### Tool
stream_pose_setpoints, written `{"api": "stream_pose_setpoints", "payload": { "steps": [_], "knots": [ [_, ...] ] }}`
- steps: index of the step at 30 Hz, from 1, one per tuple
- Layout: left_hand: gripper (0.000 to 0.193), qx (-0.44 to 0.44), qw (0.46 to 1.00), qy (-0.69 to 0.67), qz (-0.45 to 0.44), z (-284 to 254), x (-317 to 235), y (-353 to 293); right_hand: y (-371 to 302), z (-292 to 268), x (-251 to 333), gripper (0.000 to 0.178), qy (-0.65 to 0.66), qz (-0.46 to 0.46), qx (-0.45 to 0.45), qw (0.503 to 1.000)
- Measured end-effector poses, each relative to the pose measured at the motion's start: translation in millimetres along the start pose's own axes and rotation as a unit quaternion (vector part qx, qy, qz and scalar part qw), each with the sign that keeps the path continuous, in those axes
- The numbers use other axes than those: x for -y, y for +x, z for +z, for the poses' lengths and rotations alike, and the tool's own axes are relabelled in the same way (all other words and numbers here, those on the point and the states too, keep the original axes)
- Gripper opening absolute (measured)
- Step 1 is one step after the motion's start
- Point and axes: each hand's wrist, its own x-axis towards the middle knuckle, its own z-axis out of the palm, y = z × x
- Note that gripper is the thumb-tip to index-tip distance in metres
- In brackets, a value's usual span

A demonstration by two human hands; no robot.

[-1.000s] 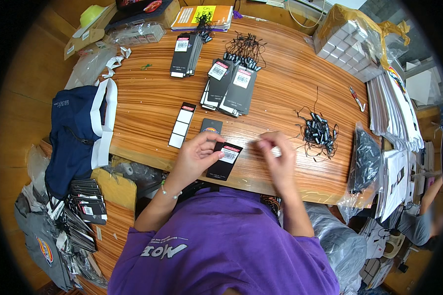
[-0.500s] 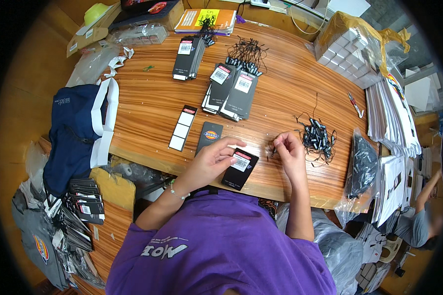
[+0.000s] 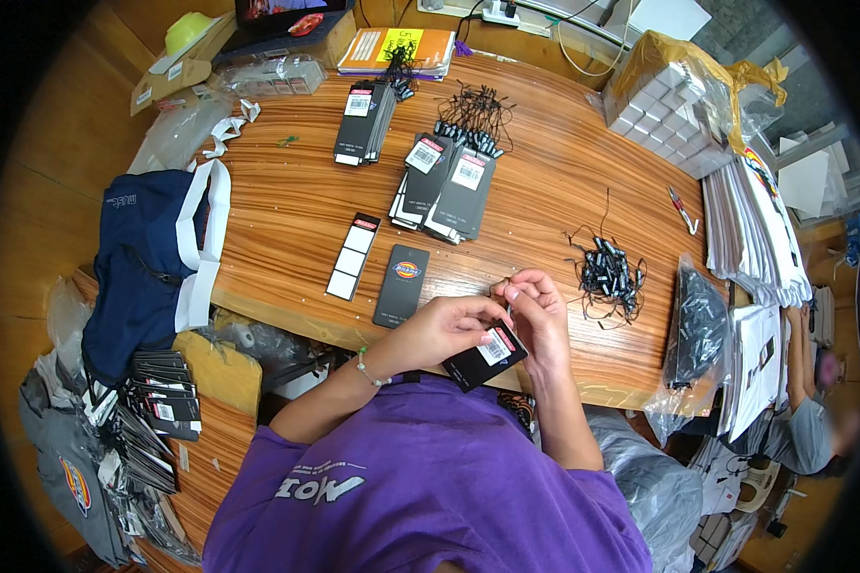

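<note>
My left hand (image 3: 449, 332) grips a black hang tag (image 3: 481, 365) with a white barcode sticker, tilted close to my body at the table's front edge. Against the tag's upper end, my right hand (image 3: 539, 320) is closed, thumb and finger pinching a thin dark tag string that my fingers mostly hide. A loose heap of black tag strings (image 3: 610, 279) lies to the right. Left of my hands are a single dark grey hang tag (image 3: 401, 286) and a black-backed strip of white stickers (image 3: 353, 258). Beyond them sit strung tags (image 3: 466, 199) and another stack (image 3: 361, 122).
Far right stands a plastic-wrapped block of small white boxes (image 3: 659, 105), with paper stacks (image 3: 750, 224) nearer. Snips (image 3: 683, 208) and a bag of black strings (image 3: 699, 329) lie there too. Navy fabric (image 3: 139, 267) hangs at the left edge. Another person (image 3: 801, 435) is far right.
My right hand has moved left to meet the tag. My left hand has shifted right and toward me, turning the tag, so the single grey tag now shows fully.
</note>
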Motion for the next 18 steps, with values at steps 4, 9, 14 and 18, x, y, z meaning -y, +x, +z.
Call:
{"api": "stream_pose_setpoints", "payload": {
  "steps": [4,9,14,18],
  "knots": [
    [0.025,0.038,0.998,0.025,-0.042,-1,0,-2,14,-12,7,0.016,0.062,-0.033,0.001,0.998],
    [0.026,0.032,0.998,0.042,-0.041,-3,1,-6,28,-17,36,0.020,0.168,-0.019,-0.001,0.986],
    [0.028,-0.078,0.996,0.030,0.027,-13,-1,-4,28,-18,48,0.018,0.200,-0.028,0.067,0.977],
    [0.027,-0.236,0.950,0.148,0.143,-20,-10,3,17,-12,37,0.007,0.028,-0.059,0.081,0.995]
  ]
}}
